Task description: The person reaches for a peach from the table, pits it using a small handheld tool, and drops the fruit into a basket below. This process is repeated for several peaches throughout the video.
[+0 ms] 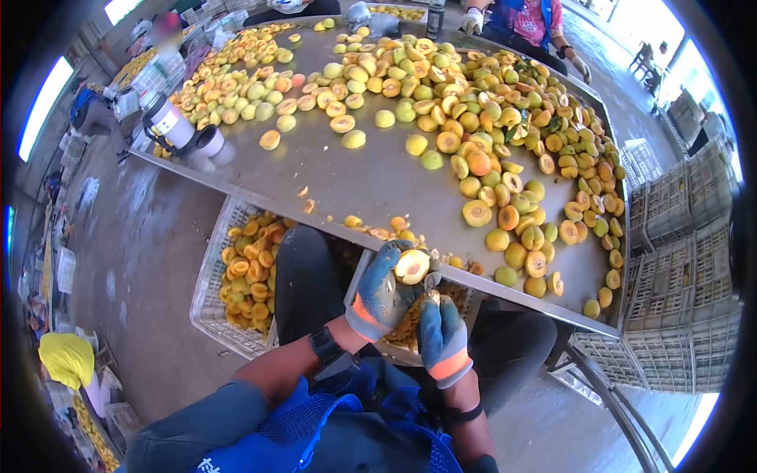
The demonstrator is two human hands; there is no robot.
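My gloved left hand (381, 290) is closed around a halved yellow peach (412, 266). Its cut face is turned up and shows a pale centre. Close by on the right, my gloved right hand (441, 331) is closed, with thumb and fingers pinched together just below the fruit. A small greyish piece shows at its fingertips, too small to name. Both hands are above my lap at the near edge of the metal table (355, 185). Peach scraps (400, 225) lie along that edge, just beyond my left hand.
Many peach halves (477, 162) are heaped across the table's far and right sides. Crates of peach pieces (251, 268) stand below by my legs. A flask (169, 122) and cup (210, 140) sit at the left corner. Stacked crates (670, 284) rise on the right; co-workers (528, 24) sit opposite.
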